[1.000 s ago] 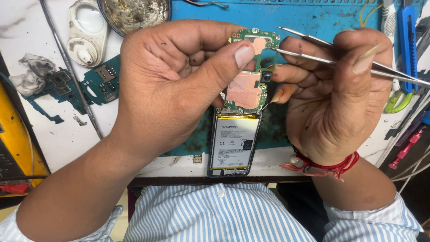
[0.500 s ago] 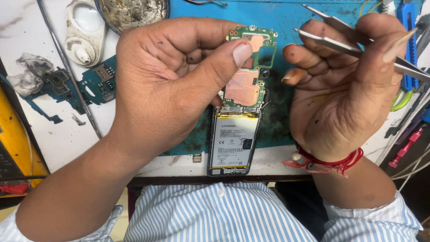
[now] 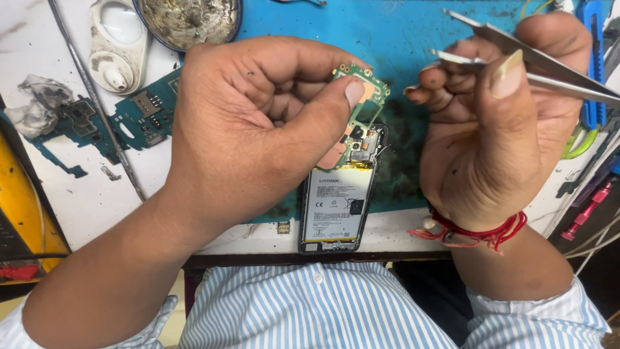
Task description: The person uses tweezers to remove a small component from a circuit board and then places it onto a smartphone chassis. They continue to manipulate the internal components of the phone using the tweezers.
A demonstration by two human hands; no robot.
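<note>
Green circuit board (image 3: 360, 103) pinched between thumb and fingers of left hand (image 3: 258, 129), lifted at its far end off the opened phone (image 3: 339, 194), which lies on the blue mat (image 3: 413, 58) at the tabletop's (image 3: 77, 194) near edge, battery showing. Right hand (image 3: 504, 129) sits just right of the board, grip pressed on metal tweezers (image 3: 536, 61) whose tips point left, apart from the board. Another blue-green board (image 3: 139, 116) lies far left beside a white cap and a dirty round dish (image 3: 187, 22)
</note>
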